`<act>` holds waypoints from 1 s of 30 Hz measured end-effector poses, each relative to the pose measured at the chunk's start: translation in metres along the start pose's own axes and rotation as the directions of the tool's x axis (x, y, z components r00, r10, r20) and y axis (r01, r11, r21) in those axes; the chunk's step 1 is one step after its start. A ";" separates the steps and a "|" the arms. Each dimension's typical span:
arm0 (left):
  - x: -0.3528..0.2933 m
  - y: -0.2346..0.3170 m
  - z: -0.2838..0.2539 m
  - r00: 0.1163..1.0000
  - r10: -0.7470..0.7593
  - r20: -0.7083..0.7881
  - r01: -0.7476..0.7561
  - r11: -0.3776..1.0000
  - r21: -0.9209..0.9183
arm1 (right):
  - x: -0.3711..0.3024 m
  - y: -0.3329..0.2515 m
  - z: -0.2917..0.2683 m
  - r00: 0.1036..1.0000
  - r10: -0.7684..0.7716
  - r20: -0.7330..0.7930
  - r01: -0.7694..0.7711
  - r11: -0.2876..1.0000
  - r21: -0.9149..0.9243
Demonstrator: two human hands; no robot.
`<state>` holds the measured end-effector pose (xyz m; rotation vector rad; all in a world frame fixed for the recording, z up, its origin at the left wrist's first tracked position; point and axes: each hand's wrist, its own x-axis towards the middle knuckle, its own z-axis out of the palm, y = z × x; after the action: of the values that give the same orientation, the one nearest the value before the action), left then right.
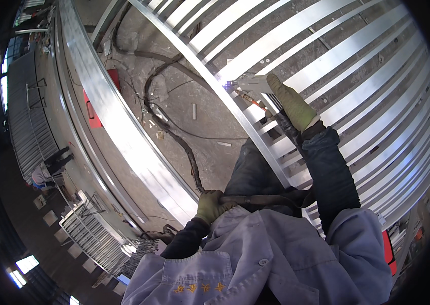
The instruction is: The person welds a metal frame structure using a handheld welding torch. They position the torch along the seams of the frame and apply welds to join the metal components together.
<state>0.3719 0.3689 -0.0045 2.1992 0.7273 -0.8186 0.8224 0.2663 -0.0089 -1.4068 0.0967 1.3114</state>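
My right hand (294, 103), in a yellow-green glove, is closed around the black handle of a welding torch (251, 98) with a coppery neck. The torch points left, to a bright bluish glow (226, 84) at the long edge rail of a slatted metal frame (326, 56). A flat grey metal piece lies beside the torch, under the glove; whether I grip it too, I cannot make out. Low in the middle, my left hand (212, 205), gloved alike, is wrapped around a thick dark cable (190, 157). This cable runs up from the floor and across my lap.
A wide shiny metal beam (108, 114) runs diagonally on my left, with a red object (92, 108) behind it. Cables and scraps lie on the concrete floor (210, 119). Farther left, a person (50, 170) bends near other slatted frames (31, 109).
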 end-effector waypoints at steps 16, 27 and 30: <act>-0.003 0.013 -0.006 0.989 -0.088 0.117 0.087 0.996 0.010 | -0.014 0.007 -0.004 0.998 -0.058 -0.011 0.056 0.989 -0.137; -0.007 0.007 0.014 0.999 0.021 0.027 -0.022 0.999 0.038 | -0.023 0.032 -0.017 1.000 -0.012 -0.018 0.010 0.995 -0.100; -0.010 0.010 0.013 0.998 -0.009 0.067 0.006 0.999 0.031 | -0.028 0.028 -0.012 0.999 -0.041 -0.015 0.039 0.992 -0.116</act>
<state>0.3684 0.3503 -0.0011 2.1864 0.6947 -0.9089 0.8000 0.2311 -0.0102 -1.5112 0.0042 1.2893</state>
